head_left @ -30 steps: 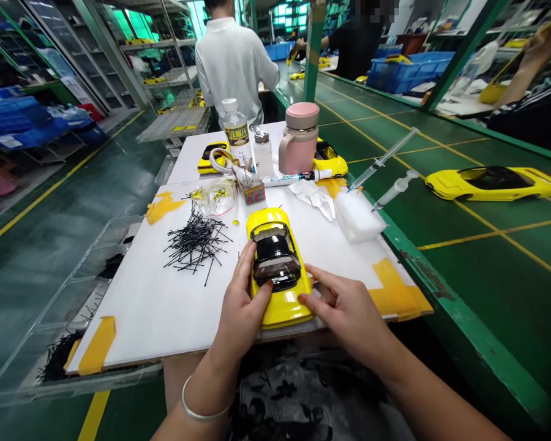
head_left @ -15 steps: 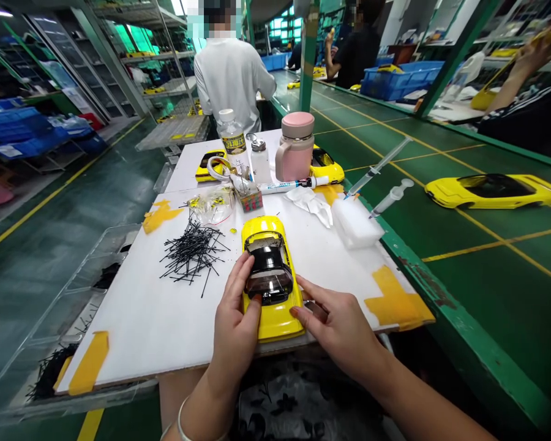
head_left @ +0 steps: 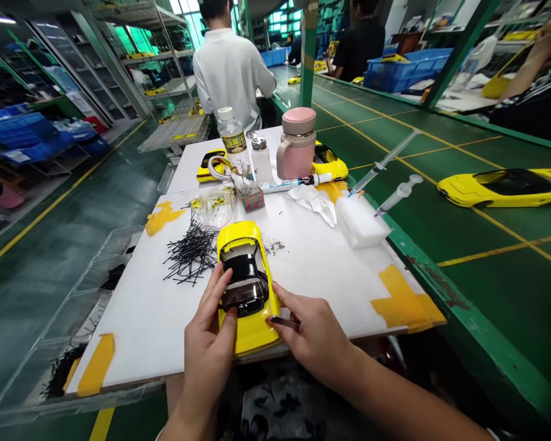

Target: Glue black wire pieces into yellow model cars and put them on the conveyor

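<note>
A yellow model car body (head_left: pixel 252 334) with a black roof and dark windows is tilted slightly near the front edge of the white work board (head_left: pixel 138 318). My left hand (head_left: pixel 211 334) is closed on its left side, fingers along the roof edge and thumb by the rear window. At the right rear side, my right hand (head_left: pixel 314 334) is closed around a thin dark tool (head_left: pixel 284 323), its fingertips touching the car. The tool's kind cannot be made out, as the palm hides much of it. Left of the car lies a pile of thin black sticks (head_left: pixel 190 254).
Behind the car stand a small box of tools (head_left: pixel 251 199), a bottle (head_left: pixel 233 144), a pink mug (head_left: pixel 297 147) and a marker tube (head_left: pixel 289 184). Syringes stick into a white foam block (head_left: pixel 362 223). Another yellow car body (head_left: pixel 505 187) rests on the green line at right.
The car body and both hands have shifted left and slightly toward me. Dark specks on the board now show right of the car, and more of the thin tool is visible in my right hand.
</note>
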{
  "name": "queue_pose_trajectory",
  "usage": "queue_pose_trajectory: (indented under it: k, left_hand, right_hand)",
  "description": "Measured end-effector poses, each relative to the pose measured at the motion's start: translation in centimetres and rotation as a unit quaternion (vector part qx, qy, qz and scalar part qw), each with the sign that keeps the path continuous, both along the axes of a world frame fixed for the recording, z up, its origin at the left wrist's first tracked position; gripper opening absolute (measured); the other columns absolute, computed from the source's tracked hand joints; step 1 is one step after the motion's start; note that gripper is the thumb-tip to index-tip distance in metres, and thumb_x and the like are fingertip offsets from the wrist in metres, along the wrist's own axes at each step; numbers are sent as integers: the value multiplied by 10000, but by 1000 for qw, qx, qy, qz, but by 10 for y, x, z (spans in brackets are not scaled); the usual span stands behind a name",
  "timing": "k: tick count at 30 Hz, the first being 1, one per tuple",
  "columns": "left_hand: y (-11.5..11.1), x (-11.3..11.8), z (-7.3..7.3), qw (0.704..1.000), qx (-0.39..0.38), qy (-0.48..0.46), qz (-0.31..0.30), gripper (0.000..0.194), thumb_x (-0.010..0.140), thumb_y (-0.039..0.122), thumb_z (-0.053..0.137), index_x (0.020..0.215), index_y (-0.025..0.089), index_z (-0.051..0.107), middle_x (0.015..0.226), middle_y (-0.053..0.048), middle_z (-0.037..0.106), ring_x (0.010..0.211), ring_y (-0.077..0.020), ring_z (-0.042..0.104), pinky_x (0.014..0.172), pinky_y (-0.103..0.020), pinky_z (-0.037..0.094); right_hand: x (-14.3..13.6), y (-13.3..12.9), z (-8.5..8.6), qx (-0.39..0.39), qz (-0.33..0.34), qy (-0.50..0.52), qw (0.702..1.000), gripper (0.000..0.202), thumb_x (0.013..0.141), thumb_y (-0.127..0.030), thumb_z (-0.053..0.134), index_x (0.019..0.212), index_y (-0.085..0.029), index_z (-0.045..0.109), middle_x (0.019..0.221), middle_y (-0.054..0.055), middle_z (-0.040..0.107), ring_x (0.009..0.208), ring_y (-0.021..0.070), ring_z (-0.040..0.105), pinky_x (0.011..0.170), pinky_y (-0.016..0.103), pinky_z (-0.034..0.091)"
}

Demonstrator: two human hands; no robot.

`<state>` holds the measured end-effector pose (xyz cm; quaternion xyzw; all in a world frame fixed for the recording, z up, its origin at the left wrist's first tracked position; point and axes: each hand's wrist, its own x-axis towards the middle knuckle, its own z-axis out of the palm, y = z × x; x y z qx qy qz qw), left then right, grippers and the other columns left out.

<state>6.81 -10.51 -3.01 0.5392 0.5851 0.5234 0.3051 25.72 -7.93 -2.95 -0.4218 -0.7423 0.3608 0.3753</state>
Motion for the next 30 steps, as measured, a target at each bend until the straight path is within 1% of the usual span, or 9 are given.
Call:
queue_pose_trajectory:
  k: [3, 6, 8, 11, 14, 16, 19, 24, 30]
  left_hand:
    - [1, -2, -3, 1000, -8, -22, 2, 459, 949, 245, 646, 1396, 349, 650, 1641, 3, 447, 1562, -262, 339, 1286, -428, 286]
    - [2, -1, -5, 999, -13, -48, -1, 435, 946, 254, 653, 1371, 344, 670, 1648, 0, 436, 1567, -270, 328, 1280, -432, 300]
    - [2, -1, -6, 998, -16, -53, -2, 424, 948, 252, 649, 1362, 339, 678, 1648, -2, 436, 1570, -269, 321, 1281, -430, 299]
    - [3, -2, -8, 998, -8, -55, -3, 411, 949, 251, 645, 1349, 333, 689, 1640, -8, 448, 1571, -270, 319, 1285, -443, 289]
    - [3, -3, -9, 998, 0, -60, -7, 396, 951, 253, 643, 1335, 332, 698, 1633, -12, 459, 1567, -279, 326, 1282, -472, 293]
    - [2, -3, -9, 998, 1, -63, -9, 391, 954, 245, 643, 1330, 333, 701, 1631, -16, 462, 1564, -280, 333, 1277, -480, 303]
    - [1, -3, -9, 998, 7, -65, -13, 385, 960, 235, 640, 1328, 333, 700, 1629, -21, 464, 1563, -278, 337, 1275, -482, 312]
    - [1, -4, -9, 999, 24, -40, -15, 397, 972, 227, 627, 1347, 342, 685, 1627, -17, 467, 1558, -281, 350, 1288, -499, 288]
    - [0, -1, -11, 998, 28, -52, -19, 418, 984, 211, 601, 1375, 347, 660, 1635, -16, 453, 1565, -292, 333, 1298, -532, 263]
  right_hand:
    - [3, 4, 3, -20, 20, -15, 999, 569, 910, -263, 632, 1402, 21, 618, 910, 166, 777, 621, 194, 649, 629, 305, 520]
    - [19, 13, 10, -76, 27, 19, 997, 441, 954, -374, 628, 1286, -102, 730, 925, 113, 790, 676, 184, 665, 650, 294, 515]
    - [34, 23, 16, -89, -10, 80, 993, 411, 1006, -451, 551, 1187, -156, 773, 943, 85, 786, 623, 149, 615, 606, 279, 496]
    - [56, 40, 23, -16, -95, 135, 986, 504, 1050, -527, 421, 1102, -176, 779, 982, 85, 753, 709, 154, 616, 664, 288, 518]
    - [76, 54, 26, 30, -98, 32, 994, 599, 1047, -603, 367, 976, -182, 788, 893, 87, 707, 778, 179, 633, 707, 300, 525]
    - [86, 60, 29, -19, -71, -43, 996, 630, 1026, -649, 386, 918, -172, 783, 787, 78, 682, 619, 150, 597, 592, 287, 503]
    - [93, 69, 41, -113, -54, -31, 992, 614, 943, -708, 522, 853, -156, 776, 813, 114, 732, 598, 169, 645, 505, 280, 521]
    - [71, 96, 64, -106, -78, 6, 991, 369, 719, -507, 851, 829, -160, 790, 798, 90, 769, 567, 159, 654, 509, 263, 540]
    - [22, 140, 55, -75, -65, -17, 995, 188, 712, -294, 812, 820, -141, 793, 708, 64, 761, 538, 146, 648, 504, 252, 526]
